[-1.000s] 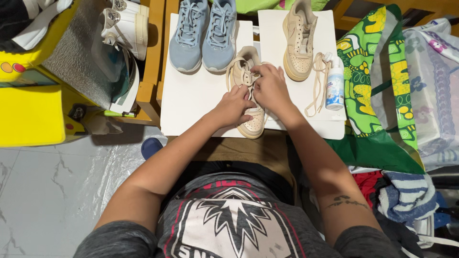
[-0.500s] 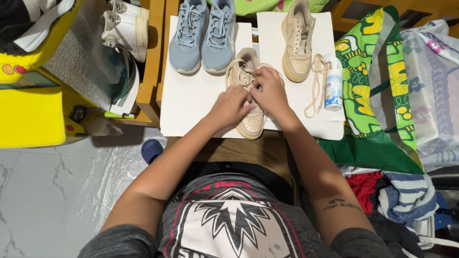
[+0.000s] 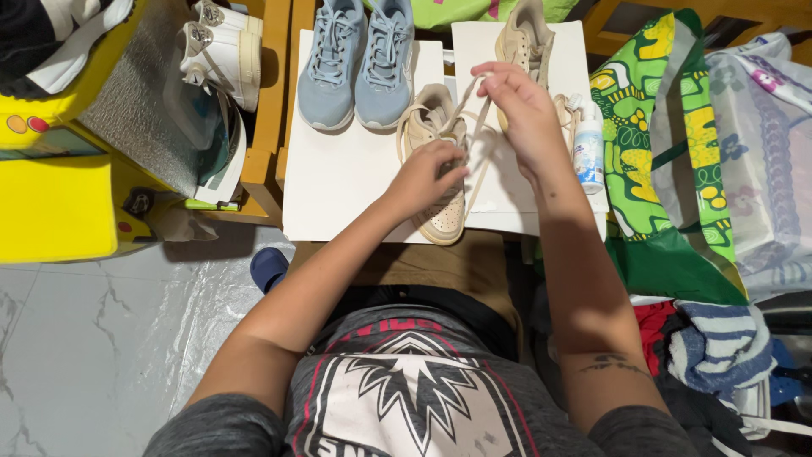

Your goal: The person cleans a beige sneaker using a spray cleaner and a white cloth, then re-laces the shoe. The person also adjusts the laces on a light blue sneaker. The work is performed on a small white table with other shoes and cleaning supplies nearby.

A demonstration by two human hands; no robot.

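Beige is the shoe (image 3: 436,182) lying toe-near on the white board (image 3: 338,178), and both hands work on it. The left hand (image 3: 423,175) rests on the shoe's middle, fingers curled and pressing it down. The right hand (image 3: 520,106) is lifted farther and to the right, fingers pinched shut on the lace (image 3: 474,144), which runs taut from the eyelets up to that hand. Judging from this, the lace sits in only some eyelets, so much of the work on this shoe seems unfinished. Its mate (image 3: 524,42) stands farther right with no lace in it; a loose lace (image 3: 562,110) and a spray bottle (image 3: 587,144) lie beside it. Blue sneakers (image 3: 359,55) wait at far left.
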